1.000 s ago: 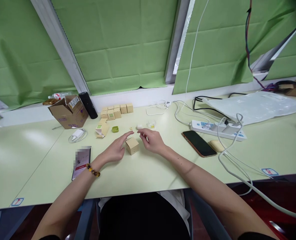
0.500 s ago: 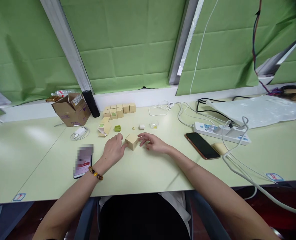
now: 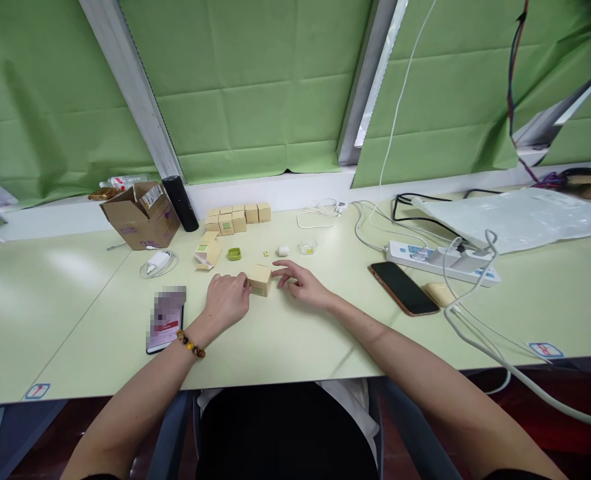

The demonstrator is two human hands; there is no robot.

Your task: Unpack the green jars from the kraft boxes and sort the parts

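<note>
A small tan cardboard box (image 3: pixel 260 279) stands on the table between my hands. My left hand (image 3: pixel 228 297) is at its left side, fingers curled and thumb drawn in against the box's edge; its fingertips are partly hidden. On the other side, my right hand (image 3: pixel 302 283) has its fingers apart, the tips close to the box's right upper edge; whether they touch cannot be made out. Behind the box lie a green open case (image 3: pixel 234 254), a tiny yellowish piece (image 3: pixel 266 253), a white rounded piece (image 3: pixel 282 251) and a clear dish (image 3: pixel 307 247) with something yellow in it.
An opened small box (image 3: pixel 208 252) lies left of the green case, and several closed boxes (image 3: pixel 238 219) stand behind. Phones lie left (image 3: pixel 166 320) and right (image 3: pixel 404 288). A power strip (image 3: pixel 442 262) with cables, a large carton (image 3: pixel 142 217) and a black cylinder (image 3: pixel 180 203) border the area.
The small box has turned, so its front face now points more squarely toward me. My left fingers have curled in closer at its left edge; my right hand has barely shifted.
</note>
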